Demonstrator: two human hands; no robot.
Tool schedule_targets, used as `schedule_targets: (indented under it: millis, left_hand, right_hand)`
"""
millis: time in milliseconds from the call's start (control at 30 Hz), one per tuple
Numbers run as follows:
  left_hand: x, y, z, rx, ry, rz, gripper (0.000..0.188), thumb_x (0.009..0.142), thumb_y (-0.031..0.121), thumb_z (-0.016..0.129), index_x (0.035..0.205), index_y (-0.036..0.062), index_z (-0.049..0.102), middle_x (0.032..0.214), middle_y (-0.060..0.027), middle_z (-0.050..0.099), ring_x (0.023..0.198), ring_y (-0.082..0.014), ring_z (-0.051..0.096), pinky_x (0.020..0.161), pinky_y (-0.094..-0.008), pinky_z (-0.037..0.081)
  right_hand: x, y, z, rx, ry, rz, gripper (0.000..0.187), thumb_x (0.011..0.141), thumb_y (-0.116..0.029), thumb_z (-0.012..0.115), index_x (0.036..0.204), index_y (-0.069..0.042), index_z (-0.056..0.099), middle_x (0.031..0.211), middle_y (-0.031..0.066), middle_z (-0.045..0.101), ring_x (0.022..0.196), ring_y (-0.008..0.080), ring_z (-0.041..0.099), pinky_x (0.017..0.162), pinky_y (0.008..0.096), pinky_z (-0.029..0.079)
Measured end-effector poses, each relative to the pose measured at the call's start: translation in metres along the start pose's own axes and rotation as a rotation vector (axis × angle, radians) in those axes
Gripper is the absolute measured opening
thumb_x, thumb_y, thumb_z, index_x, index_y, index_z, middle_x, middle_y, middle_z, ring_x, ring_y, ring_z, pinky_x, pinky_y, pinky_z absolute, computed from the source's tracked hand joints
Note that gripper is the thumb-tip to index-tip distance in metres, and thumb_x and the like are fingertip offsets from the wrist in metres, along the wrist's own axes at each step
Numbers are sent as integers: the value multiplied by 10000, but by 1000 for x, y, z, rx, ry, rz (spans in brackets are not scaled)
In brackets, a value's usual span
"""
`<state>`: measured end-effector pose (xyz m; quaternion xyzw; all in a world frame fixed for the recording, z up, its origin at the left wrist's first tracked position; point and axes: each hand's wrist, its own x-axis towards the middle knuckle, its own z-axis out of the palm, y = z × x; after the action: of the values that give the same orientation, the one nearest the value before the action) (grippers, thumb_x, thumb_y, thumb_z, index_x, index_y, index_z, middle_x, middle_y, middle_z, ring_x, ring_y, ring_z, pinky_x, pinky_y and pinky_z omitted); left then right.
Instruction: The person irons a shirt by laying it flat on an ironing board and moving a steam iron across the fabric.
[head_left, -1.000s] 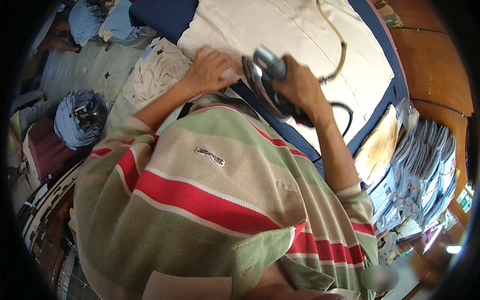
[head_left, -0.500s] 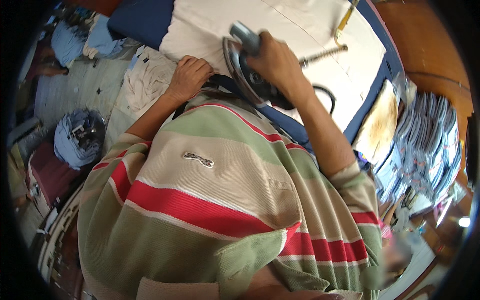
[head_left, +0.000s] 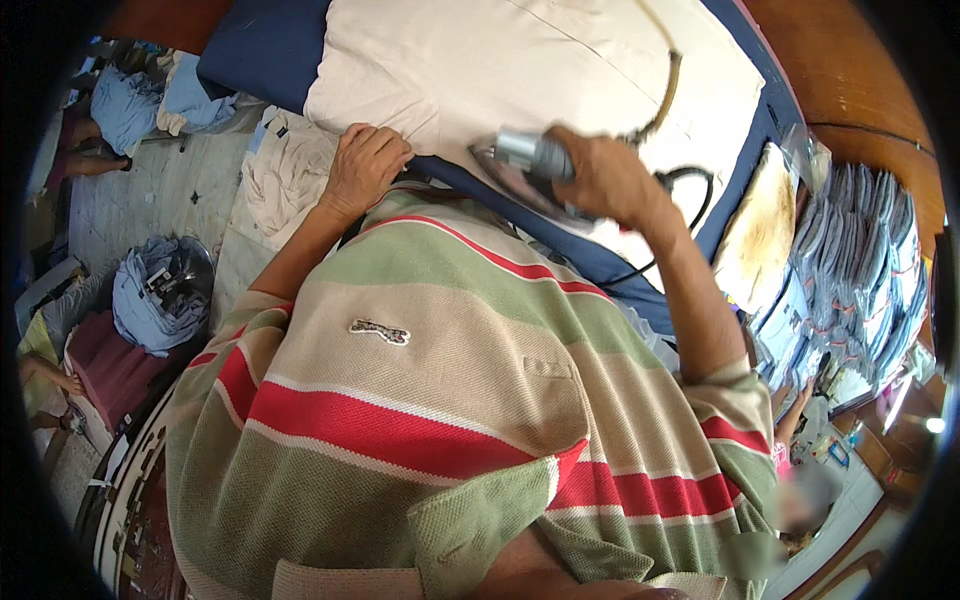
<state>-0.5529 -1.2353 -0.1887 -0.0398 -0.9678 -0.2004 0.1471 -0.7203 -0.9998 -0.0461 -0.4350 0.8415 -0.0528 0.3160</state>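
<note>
I noted the right hand [head_left: 610,180] closed around the handle of the iron [head_left: 520,165], which rested on the cream garment [head_left: 520,70] at the near edge of the blue padded board [head_left: 260,50]. The left hand [head_left: 365,165] lay open, pressing the cloth flat. In my judgement, the black cord [head_left: 690,195] looping beside the wrist could snag, and lingering could scorch the fabric. The iron's long axis ran left to right; I could not tell which end was its nose.
</note>
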Motion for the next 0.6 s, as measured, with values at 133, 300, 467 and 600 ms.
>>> schedule_targets:
  millis: [133, 300, 467, 600]
  left_hand:
    - [10, 10, -4, -92, 114, -41, 193, 825, 176, 583, 977, 58, 570, 989, -77, 576, 924, -219, 546, 885, -360, 358]
    - [60, 32, 13, -411, 315, -168, 399, 885, 206, 526, 1231, 25, 444, 1191, -158, 507, 1047, -301, 514, 911, -386, 368]
    - [90, 55, 47, -76, 39, -45, 518, 893, 341, 494, 1339, 108, 372, 1374, -116, 377, 1260, -294, 350, 987, -437, 279]
    - [81, 58, 59, 276, -283, -140, 603, 883, 471, 438, 1408, 218, 284, 1488, -64, 190, 1365, -271, 148, 1016, -541, 162]
  right_hand:
    - [-16, -10, 12, 137, 175, 126, 381, 689, -154, 624, 1044, -47, 540, 797, 215, 639, 776, 367, 627, 710, 436, 497]
    - [30, -11, 0, 122, 339, 110, 375, 690, -179, 628, 1023, -24, 549, 788, 233, 630, 777, 389, 618, 702, 446, 495]
    - [12, 66, -22, 184, 478, 331, 477, 655, -247, 675, 1053, -9, 565, 878, 244, 633, 833, 356, 631, 743, 409, 497]
    - [-46, 155, -5, 205, 630, 552, 529, 626, -257, 682, 1081, -10, 571, 886, 216, 644, 830, 316, 639, 751, 389, 492]
